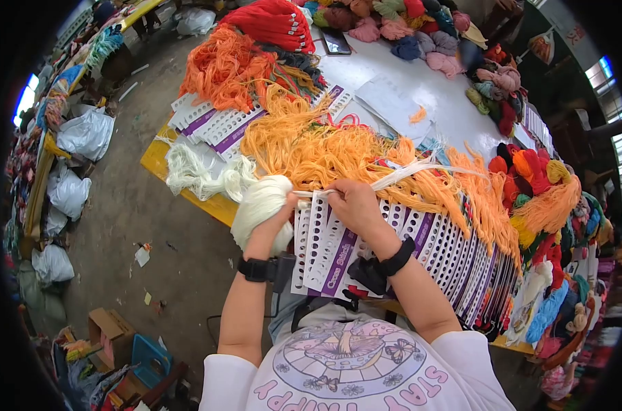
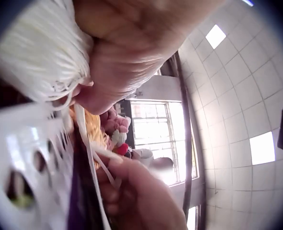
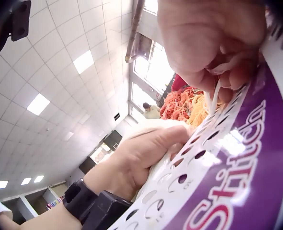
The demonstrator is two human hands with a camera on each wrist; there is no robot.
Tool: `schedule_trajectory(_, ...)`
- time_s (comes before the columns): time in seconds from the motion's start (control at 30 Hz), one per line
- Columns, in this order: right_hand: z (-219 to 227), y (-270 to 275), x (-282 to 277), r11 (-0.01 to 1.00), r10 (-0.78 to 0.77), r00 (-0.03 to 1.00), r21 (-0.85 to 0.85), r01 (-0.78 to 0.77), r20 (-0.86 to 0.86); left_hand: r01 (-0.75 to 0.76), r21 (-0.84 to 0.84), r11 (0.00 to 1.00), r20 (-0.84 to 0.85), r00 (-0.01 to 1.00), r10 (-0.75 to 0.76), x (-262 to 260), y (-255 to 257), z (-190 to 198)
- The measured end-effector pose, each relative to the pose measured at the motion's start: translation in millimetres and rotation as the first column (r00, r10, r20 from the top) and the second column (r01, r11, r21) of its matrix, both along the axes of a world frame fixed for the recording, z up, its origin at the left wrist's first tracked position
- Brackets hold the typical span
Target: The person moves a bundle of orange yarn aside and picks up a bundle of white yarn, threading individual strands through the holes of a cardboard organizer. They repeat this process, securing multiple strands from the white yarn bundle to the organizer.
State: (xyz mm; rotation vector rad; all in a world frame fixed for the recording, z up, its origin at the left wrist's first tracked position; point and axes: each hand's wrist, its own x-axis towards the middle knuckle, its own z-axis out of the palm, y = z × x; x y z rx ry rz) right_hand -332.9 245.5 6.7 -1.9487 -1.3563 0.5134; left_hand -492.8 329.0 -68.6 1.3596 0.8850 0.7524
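Head view – left hand (image 1: 278, 214) grips white yarn (image 1: 259, 205); right hand (image 1: 355, 205) pinches a strand.

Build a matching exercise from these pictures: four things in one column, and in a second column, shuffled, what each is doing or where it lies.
Things:
1. left hand
2. right hand
3. orange thread pile
4. phone

States or places:
A. lies at the far end of the table, by the red skeins
B. pinches a white strand at the holes of the punched card
C. holds a bundle of white thread
D. spread across the cards beyond the hands

Pairs: 1-C, 2-B, 3-D, 4-A
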Motion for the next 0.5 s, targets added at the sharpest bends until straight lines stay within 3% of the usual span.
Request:
schedule_trajectory(0.07,2,1,0,1.000,0.009,1.000,0.003,-0.009,-0.021,0.006,-0.031,0.999,0.019,1.000,-0.005,-10,5,14)
schedule_trajectory(0.13,2,1,0,1.000,0.004,0.999,-0.013,-0.004,-0.051,0.155,-0.314,0.937,-0.050,0.983,-0.179,-18,14,31)
schedule_trajectory(0.17,3,1,0,1.000,0.000,0.998,-0.021,-0.002,-0.064,0.163,-0.324,0.932,-0.032,0.983,-0.183,-15,10,45)
schedule_trajectory(0.27,8,1,-1,0.999,-0.014,0.996,-0.045,0.009,-0.093,0.061,-0.402,0.913,-0.035,0.996,-0.082,-6,5,43)
schedule_trajectory(0.37,7,2,0,0.995,-0.049,0.988,-0.097,0.035,-0.146,0.009,-0.352,0.936,-0.044,0.999,-0.026,0,5,38)
schedule_trajectory(0.43,3,2,1,0.995,-0.047,0.988,-0.096,0.033,-0.150,0.232,-0.604,0.763,0.259,0.962,-0.087,-7,10,48)
schedule_trajectory(0.47,3,2,1,0.995,-0.046,0.987,-0.096,0.032,-0.153,0.357,-0.679,0.641,0.405,0.911,-0.078,-9,11,57)
schedule_trajectory(0.5,4,2,2,0.995,-0.030,0.990,-0.095,0.017,-0.137,0.415,-0.686,0.598,0.484,0.874,-0.050,-9,10,64)
